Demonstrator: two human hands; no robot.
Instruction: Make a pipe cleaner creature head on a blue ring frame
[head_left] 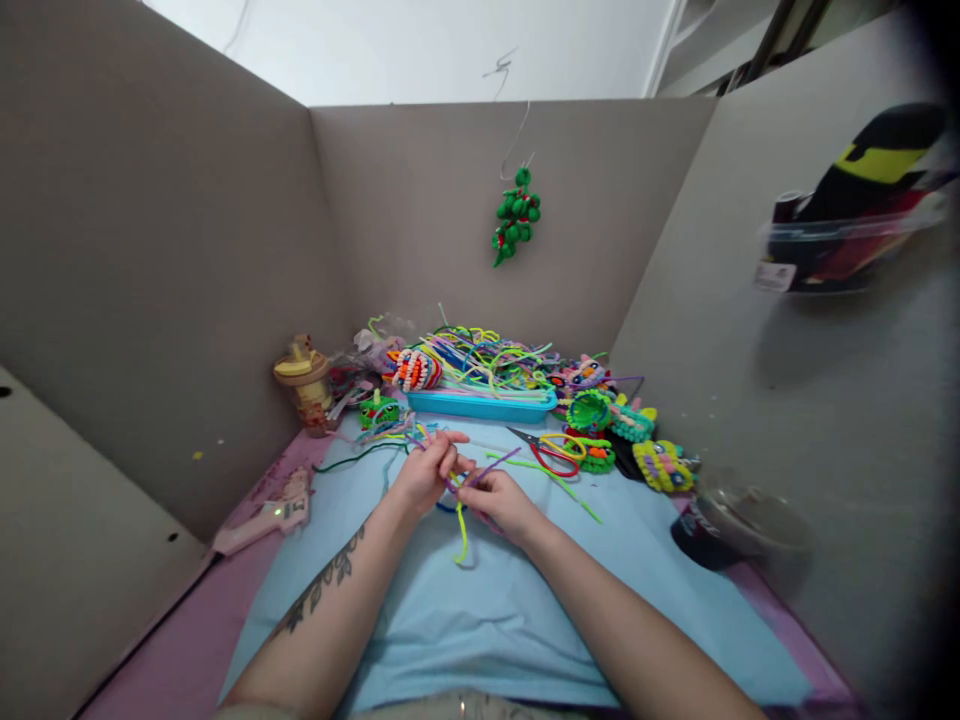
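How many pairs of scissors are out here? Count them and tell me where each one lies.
1. The scissors lie on the blue cloth, just beyond the right hand. Others could be hidden in the heap over the blue tray.

Left of where the left hand point(424, 475) and right hand point(502, 502) grip lies a glue gun point(270, 520), with a lidded cup point(309, 388) beyond it. Directly beyond the grip is a tray point(480, 407), a pipe-cleaner heap point(487, 360) in and behind it. Scissors point(553, 452) lie ahead-right; a container point(709, 530) sits farther right.
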